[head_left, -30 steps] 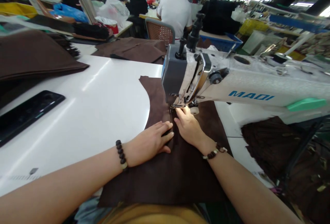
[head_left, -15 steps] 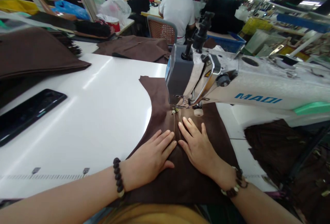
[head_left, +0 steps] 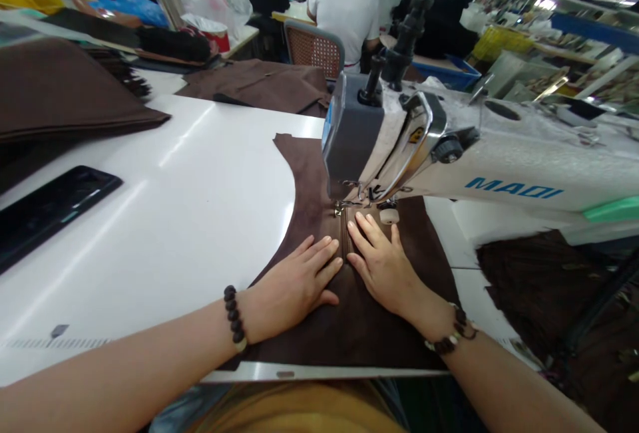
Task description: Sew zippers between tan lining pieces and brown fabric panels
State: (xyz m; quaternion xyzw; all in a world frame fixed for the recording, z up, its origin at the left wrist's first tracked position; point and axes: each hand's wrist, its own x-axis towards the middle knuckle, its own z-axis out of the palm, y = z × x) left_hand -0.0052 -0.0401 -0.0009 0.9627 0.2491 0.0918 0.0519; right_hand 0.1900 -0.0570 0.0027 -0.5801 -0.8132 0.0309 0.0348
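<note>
A dark brown fabric panel (head_left: 349, 333) lies flat under the head of a sewing machine (head_left: 357, 134). Down its middle runs a narrow zipper-like strip (head_left: 344, 237), its far end at the presser foot (head_left: 339, 209). My left hand (head_left: 294, 283) rests flat on the panel just left of the strip, fingers stretched toward the foot. To the strip's right, my right hand (head_left: 382, 260) presses down with fingers spread, its fingertips close below the needle area. Neither hand grips anything. The needle tip is too small to make out.
A phone (head_left: 54, 210) lies on the white table (head_left: 214, 220) at left. Folded brown fabric (head_left: 74, 94) is stacked behind it, with more brown pieces (head_left: 259, 84) at the table's back. Dark pieces (head_left: 549, 287) pile up at right. A person in white (head_left: 344, 7) sits ahead.
The brown panel has slid forward under the machine with both hands on it, and its near edge now shows the table's front edge. The view has shifted slightly.
</note>
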